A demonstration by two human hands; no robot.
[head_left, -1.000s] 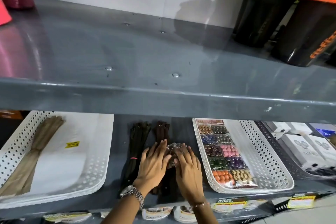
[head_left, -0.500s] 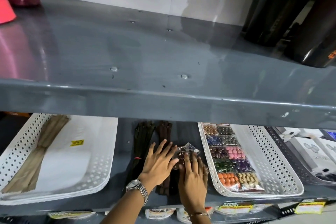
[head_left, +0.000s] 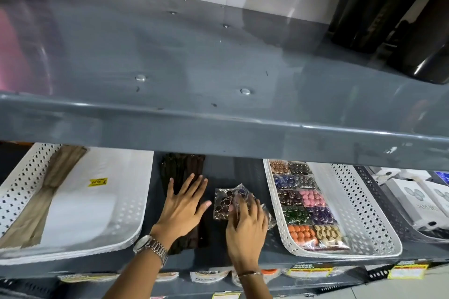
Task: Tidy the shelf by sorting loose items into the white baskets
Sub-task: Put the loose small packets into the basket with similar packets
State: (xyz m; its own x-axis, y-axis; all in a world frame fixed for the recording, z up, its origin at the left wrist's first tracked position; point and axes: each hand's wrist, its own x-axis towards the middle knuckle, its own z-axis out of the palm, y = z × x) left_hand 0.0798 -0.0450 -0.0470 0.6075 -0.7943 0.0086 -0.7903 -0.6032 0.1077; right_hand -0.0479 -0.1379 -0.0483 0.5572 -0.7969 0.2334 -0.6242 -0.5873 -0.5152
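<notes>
Two hands are working the gap between the white baskets, one per kind of loose item.

Nearest, the right hand [head_left: 245,223] is lying with fingers spread and curled over the clear button packets [head_left: 224,202] on the bare shelf [head_left: 243,253]; whether it is actually pinching them, I cannot tell. It is best gathering the slippery packets into one stack before lifting them right into the button basket [head_left: 379,213]. The left hand [head_left: 183,206], flat and open, is pressing on the dark bundles [head_left: 181,167] just beyond. Compared with a second ago, the hands are spreading apart, the packets are sliding rightward, and the left basket [head_left: 131,170] is staying as it was.
</notes>
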